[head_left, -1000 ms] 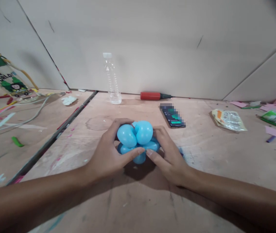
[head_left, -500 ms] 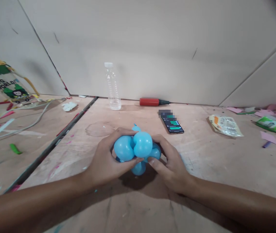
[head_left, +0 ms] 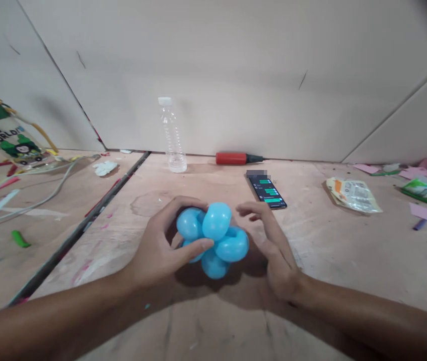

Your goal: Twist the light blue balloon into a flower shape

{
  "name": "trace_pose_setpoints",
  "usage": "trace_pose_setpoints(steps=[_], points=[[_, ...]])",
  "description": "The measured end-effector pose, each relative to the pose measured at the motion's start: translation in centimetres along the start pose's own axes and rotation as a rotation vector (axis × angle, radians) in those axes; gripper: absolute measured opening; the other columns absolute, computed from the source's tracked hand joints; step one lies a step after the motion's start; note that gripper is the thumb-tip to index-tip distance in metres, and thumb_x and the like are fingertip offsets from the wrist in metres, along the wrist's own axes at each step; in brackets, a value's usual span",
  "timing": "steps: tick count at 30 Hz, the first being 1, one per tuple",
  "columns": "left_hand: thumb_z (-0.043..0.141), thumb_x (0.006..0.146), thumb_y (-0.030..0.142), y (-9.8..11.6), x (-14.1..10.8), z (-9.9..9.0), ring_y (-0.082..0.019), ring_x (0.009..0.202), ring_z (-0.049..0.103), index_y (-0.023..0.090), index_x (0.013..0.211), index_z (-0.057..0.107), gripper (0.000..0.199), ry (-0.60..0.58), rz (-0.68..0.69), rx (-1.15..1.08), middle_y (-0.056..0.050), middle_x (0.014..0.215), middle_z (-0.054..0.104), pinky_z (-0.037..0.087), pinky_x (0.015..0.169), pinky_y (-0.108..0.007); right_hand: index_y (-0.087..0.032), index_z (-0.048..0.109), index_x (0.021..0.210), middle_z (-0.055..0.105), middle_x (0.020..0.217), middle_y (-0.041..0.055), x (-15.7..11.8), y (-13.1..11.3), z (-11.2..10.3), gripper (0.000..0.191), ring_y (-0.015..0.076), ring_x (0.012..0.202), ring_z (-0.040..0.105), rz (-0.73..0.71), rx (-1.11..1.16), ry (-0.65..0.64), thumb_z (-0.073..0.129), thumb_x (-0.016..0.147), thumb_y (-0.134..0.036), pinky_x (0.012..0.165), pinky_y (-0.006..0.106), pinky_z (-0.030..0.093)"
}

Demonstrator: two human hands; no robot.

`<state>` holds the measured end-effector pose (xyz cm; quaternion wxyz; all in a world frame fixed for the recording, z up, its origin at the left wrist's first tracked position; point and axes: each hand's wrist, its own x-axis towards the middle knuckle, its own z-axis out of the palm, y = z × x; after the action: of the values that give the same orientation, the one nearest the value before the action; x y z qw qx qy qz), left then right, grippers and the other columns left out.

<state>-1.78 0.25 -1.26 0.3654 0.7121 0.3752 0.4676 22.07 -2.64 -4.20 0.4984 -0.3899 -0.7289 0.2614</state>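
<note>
A twisted cluster of blue balloon bubbles (head_left: 217, 221) is in the middle of the head view, above the wooden table. My left hand (head_left: 163, 240) grips it from the left, with the thumb across the front and the fingers behind, partly hidden by the bubbles. Just right of the cluster is my right hand (head_left: 273, 250), its fingers apart and curved toward the balloon, holding nothing. A visible gap separates it from the bubbles.
Behind are a clear bottle (head_left: 175, 140), a red pump (head_left: 232, 158) and a phone (head_left: 268, 191). Right lie a plastic packet (head_left: 352, 194) and pink scraps (head_left: 423, 212). Left are a printed bag (head_left: 10, 135), cables, a green balloon piece (head_left: 20, 238) and a table gap.
My right hand has let go of the balloon cluster and moved slightly right, opening. The cluster has turned in my left hand, so its right-hand bubble shows more fully.
</note>
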Motion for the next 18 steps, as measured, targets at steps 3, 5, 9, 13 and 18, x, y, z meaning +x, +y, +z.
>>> trace_pose_setpoints(steps=[3, 5, 9, 13, 18], points=[[0.082, 0.078, 0.037, -0.3, 0.4, -0.7, -0.026, 0.1, 0.066, 0.025, 0.108, 0.069, 0.035, -0.07, -0.088, -0.172, -0.003, 0.106, 0.07, 0.055, 0.085, -0.036, -0.029, 0.045, 0.146, 0.051, 0.151, 0.0105, 0.7, 0.4, -0.8, 0.053, 0.0322, 0.141, 0.045, -0.109, -0.221, -0.023, 0.057, 0.095, -0.027, 0.118, 0.056, 0.034], [0.078, 0.079, 0.041, -0.3, 0.5, -0.8, -0.026, 0.095, 0.066, 0.025, 0.107, 0.07, 0.033, -0.108, -0.19, -0.328, -0.004, 0.103, 0.071, 0.055, 0.078, -0.037, -0.026, 0.047, 0.144, 0.056, 0.146, 0.0127, 1.0, 0.2, -0.9, 0.061, 0.0339, 0.132, 0.054, -0.129, -0.233, -0.132, 0.068, 0.088, -0.031, 0.11, 0.055, 0.043], [0.074, 0.082, 0.041, -0.3, 0.4, -0.3, -0.03, 0.103, 0.069, 0.025, 0.103, 0.071, 0.026, -0.143, -0.355, -0.503, -0.006, 0.108, 0.073, 0.058, 0.076, -0.039, -0.023, 0.064, 0.112, 0.072, 0.11, 0.0084, 1.3, -0.6, -0.4, 0.026, 0.027, 0.096, 0.068, -0.008, -0.114, -0.337, 0.07, 0.09, -0.035, 0.085, 0.044, 0.056], [0.049, 0.099, 0.053, -0.5, 0.4, 0.4, -0.033, 0.114, 0.069, 0.027, 0.11, 0.067, 0.033, -0.101, -0.413, -0.688, -0.007, 0.114, 0.075, 0.061, 0.085, -0.048, -0.024, 0.066, 0.103, 0.072, 0.1, 0.0044, 1.5, -0.4, -0.4, 0.019, 0.0245, 0.093, 0.067, 0.212, 0.16, -0.259, 0.061, 0.096, -0.041, 0.083, 0.041, 0.056], [0.043, 0.101, 0.052, -0.7, 0.5, 0.9, -0.031, 0.112, 0.068, 0.022, 0.107, 0.066, 0.037, -0.119, -0.402, -0.67, -0.01, 0.114, 0.072, 0.059, 0.089, -0.046, -0.022, 0.065, 0.086, 0.065, 0.08, 0.0042, 3.0, -0.4, -0.3, 0.03, 0.0214, 0.072, 0.062, 0.481, 0.656, -0.222, 0.064, 0.086, -0.052, 0.057, 0.033, 0.051]])
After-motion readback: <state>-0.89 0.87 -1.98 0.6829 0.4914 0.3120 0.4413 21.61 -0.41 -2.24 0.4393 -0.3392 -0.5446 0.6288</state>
